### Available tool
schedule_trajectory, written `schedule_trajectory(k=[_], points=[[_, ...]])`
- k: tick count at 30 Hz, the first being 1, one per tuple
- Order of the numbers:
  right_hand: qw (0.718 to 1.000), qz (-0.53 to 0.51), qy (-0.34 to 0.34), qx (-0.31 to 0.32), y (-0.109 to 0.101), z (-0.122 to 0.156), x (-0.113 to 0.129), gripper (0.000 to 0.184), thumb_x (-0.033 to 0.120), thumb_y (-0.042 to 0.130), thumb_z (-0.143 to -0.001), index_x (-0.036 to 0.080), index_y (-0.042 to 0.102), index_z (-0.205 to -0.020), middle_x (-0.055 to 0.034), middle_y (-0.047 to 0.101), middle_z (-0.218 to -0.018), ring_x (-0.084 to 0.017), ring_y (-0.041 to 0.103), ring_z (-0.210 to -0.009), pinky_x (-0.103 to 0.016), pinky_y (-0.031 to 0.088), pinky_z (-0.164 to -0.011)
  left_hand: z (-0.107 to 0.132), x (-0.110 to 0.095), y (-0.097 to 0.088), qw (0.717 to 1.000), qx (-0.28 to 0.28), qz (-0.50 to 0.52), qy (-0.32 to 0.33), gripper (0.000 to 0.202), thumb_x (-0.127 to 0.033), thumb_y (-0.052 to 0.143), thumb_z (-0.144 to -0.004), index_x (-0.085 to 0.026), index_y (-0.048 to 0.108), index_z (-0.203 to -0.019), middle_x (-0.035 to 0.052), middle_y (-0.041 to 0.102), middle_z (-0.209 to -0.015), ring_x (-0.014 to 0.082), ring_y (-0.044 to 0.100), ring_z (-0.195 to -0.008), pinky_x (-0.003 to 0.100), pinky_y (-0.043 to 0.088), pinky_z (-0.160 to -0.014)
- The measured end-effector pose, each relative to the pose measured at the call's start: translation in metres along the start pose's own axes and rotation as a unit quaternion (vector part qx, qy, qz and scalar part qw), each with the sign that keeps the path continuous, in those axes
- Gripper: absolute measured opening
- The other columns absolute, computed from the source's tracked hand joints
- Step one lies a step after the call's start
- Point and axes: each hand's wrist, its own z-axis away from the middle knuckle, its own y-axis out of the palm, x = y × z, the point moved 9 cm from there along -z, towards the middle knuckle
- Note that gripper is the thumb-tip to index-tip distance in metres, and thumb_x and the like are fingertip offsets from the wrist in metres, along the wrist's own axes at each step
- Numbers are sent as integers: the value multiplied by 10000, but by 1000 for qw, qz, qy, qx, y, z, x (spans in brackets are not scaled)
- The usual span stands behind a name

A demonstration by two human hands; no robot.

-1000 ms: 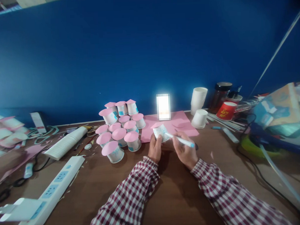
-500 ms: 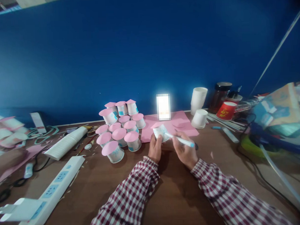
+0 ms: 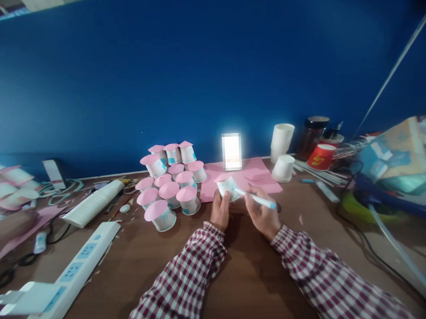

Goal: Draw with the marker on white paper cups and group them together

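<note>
My left hand grips a white paper cup marked with blue, tilted on its side above the table; pink paper shows at its far end. In my right hand is a white felt-tip pen with a blue end, its tip at or close to the cup's wall. Behind both hands lies a pink paper sheet. To the left stand several paper cups topped with pink paper cones, blue marks on some of their sides.
A long cup stack and a white power strip lie at left. An upright cup stack, an upturned white cup and a red cup stand at right. A co-worker's hand appears at far left.
The co-worker's hand at far left has shifted slightly. My hands, the cup and the pen look almost unchanged.
</note>
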Motion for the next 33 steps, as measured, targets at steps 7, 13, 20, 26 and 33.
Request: schedule_trajectory(k=[7, 13, 20, 26, 33], points=[[1000, -2, -2, 2, 0, 0, 2, 101, 259, 487, -880, 188, 556, -901, -33, 654, -770, -146, 642, -689, -245, 510, -626, 0, -2, 1, 1000, 5, -2, 11, 364, -432, 500, -851, -156, 552, -1083, 86, 633, -1061, 205, 590, -989, 353, 449, -912], [1000, 18, -6, -1, 0, 1, -1, 109, 260, 488, -877, 191, 567, -909, -26, 656, -763, -140, 637, -683, -244, 511, -644, 0, -1, 0, 1000, -4, -4, 13, 374, -436, 517, -841, -160, 557, -1091, 83, 635, -1054, 209, 588, -1002, 351, 450, -909], [1000, 11, 1, -5, -1, 0, -1, 120, 278, 486, -881, 190, 565, -897, -35, 656, -757, -148, 635, -666, -251, 515, -618, -1, -1, -1, 1000, -5, -11, 11, 376, -438, 513, -841, -164, 558, -1094, 85, 634, -1064, 212, 588, -993, 340, 465, -876], [1000, 18, 2, -9, -2, 0, -1, 113, 271, 491, -879, 189, 567, -886, -32, 657, -750, -142, 628, -649, -244, 506, -605, 0, -3, -1, 1000, -4, -20, 12, 390, -435, 500, -848, -155, 553, -1113, 93, 631, -1068, 218, 588, -987, 359, 462, -883], [1000, 8, 1, -5, -1, 0, -1, 97, 252, 496, -876, 185, 564, -885, -27, 652, -749, -127, 622, -642, -227, 498, -606, 1, -3, -2, 1000, -9, -17, 13, 380, -436, 501, -848, -164, 557, -1108, 90, 629, -1083, 222, 578, -1025, 343, 458, -895]])
